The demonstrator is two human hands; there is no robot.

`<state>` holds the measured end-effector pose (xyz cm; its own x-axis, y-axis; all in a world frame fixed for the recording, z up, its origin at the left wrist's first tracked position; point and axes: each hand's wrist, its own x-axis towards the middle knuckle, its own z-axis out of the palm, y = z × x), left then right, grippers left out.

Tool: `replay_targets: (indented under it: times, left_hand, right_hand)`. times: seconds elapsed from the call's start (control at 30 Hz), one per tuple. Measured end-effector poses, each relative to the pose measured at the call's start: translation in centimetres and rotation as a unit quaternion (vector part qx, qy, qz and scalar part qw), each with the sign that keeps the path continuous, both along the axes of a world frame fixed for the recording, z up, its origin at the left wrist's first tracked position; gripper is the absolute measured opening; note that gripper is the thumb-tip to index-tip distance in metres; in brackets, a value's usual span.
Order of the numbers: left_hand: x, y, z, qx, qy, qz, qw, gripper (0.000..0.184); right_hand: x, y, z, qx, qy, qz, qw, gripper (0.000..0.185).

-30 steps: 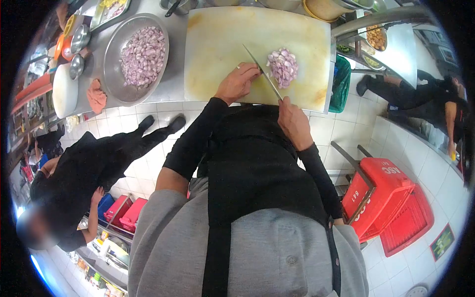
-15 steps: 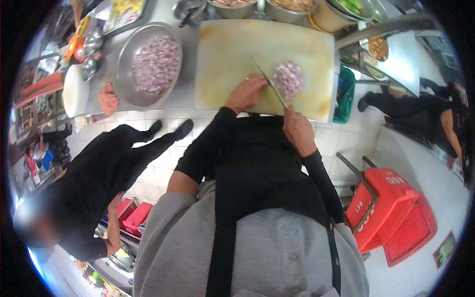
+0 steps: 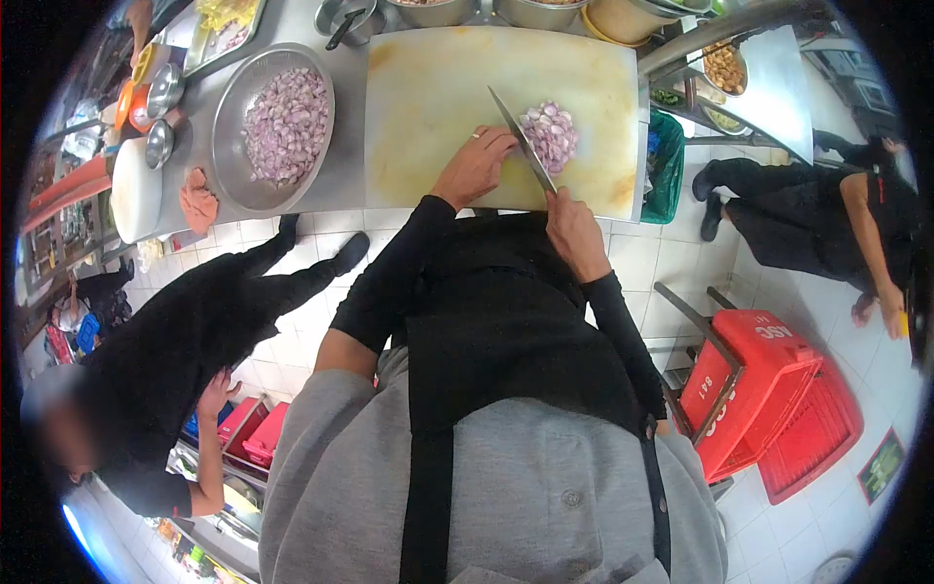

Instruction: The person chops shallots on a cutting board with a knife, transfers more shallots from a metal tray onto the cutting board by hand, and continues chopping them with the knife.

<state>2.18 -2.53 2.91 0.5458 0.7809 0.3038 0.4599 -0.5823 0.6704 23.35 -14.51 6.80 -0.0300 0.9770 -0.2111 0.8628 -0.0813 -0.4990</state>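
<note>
On the pale cutting board (image 3: 428,88), my right hand (image 3: 576,232) grips a kitchen knife (image 3: 522,138) by its handle, the blade pointing forward and left. My left hand (image 3: 477,165) rests on the board just left of the blade, fingers curled and pressed together; whatever they hold, if anything, is hidden. A ring shows on one finger. Right of the blade, against it, lies a small heap of pieces that look like shallots (image 3: 553,138). More of the same purple-white pieces fill part of a wide metal bowl (image 3: 223,146) left of the board.
An orange cloth (image 3: 198,201) lies left of the bowl, near small metal bowls (image 3: 160,144). Metal pots (image 3: 540,14) stand behind the board. A green-lined bin (image 3: 664,175) is at its right. Co-workers stand left (image 3: 185,341) and right (image 3: 798,224). Red crates (image 3: 744,389) sit behind right.
The view has shifted slightly. The knife tip has moved a little forward over the board, with my left hand still beside the blade. The right co-worker's arm now shows lower, near something yellow.
</note>
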Motion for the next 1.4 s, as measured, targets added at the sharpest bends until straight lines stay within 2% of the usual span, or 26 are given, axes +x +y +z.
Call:
replay_targets:
  times: [0.13, 0.33, 0.43, 0.47, 0.57, 0.7, 0.77, 0.93, 1.0, 1.1, 1.13, 1.2, 1.4]
  left_hand:
    - [-0.7, 0.0, 0.3, -0.04, -0.023, 0.025, 0.999, 0.021]
    - [-1.9, 1.0, -0.5, 0.0, -0.002, -0.041, 0.999, 0.02]
    - [-2.1, 1.4, -0.8, -0.017, 0.034, -0.059, 0.998, 0.022]
    - [-2.3, 1.5, -1.0, -0.003, 0.032, -0.059, 0.998, 0.023]
    - [-2.2, 1.8, -2.0, 0.021, 0.017, -0.074, 0.997, 0.027]
    - [-2.4, 1.9, -1.6, 0.015, 0.038, -0.073, 0.996, 0.033]
    - [-2.4, 1.8, -1.5, 0.01, 0.05, -0.075, 0.996, 0.035]
    - [-2.6, 1.8, -2.4, -0.037, 0.076, -0.069, 0.994, 0.039]
    - [-2.3, 1.5, -2.5, -0.008, 0.064, -0.077, 0.995, 0.038]
    - [-2.5, 1.8, -3.1, 0.02, 0.063, -0.073, 0.995, 0.038]
    - [-2.9, 1.5, -3.3, 0.021, 0.067, -0.072, 0.995, 0.037]
    - [-3.0, 1.8, -3.2, 0.021, 0.067, -0.077, 0.995, 0.039]
    - [-2.6, 1.5, -2.9, 0.016, 0.075, -0.082, 0.994, 0.038]
  right_hand:
    - [-0.6, -0.4, 0.4, -0.019, -0.014, -0.009, 1.0, 0.029]
    - [-0.9, -0.3, 3.0, -0.024, -0.064, 0.004, 0.998, 0.027]
    - [-1.1, -0.4, 4.2, -0.026, -0.066, 0.019, 0.997, 0.026]
    - [-1.0, -0.6, 4.2, -0.025, -0.067, 0.023, 0.997, 0.025]
    - [-1.1, -0.6, -0.5, 0.002, -0.049, 0.014, 0.999, 0.025]
    - [-1.7, -0.2, 4.9, -0.07, -0.041, 0.002, 0.997, 0.026]
    - [-1.9, -0.4, 1.4, -0.037, -0.027, -0.003, 0.999, 0.027]
    - [-2.3, -0.1, 3.4, -0.071, -0.027, -0.009, 0.997, 0.026]
    - [-2.6, -0.2, 1.3, -0.062, -0.03, -0.016, 0.997, 0.026]
    - [-2.0, -0.5, 1.2, -0.038, -0.056, 0.038, 0.997, 0.026]
    - [-1.9, -0.9, 1.4, -0.047, -0.023, 0.023, 0.998, 0.028]
    - [-3.0, -0.2, 2.0, -0.076, -0.049, -0.019, 0.996, 0.029]
    - [-3.2, 0.0, 3.7, -0.075, -0.03, -0.017, 0.997, 0.026]
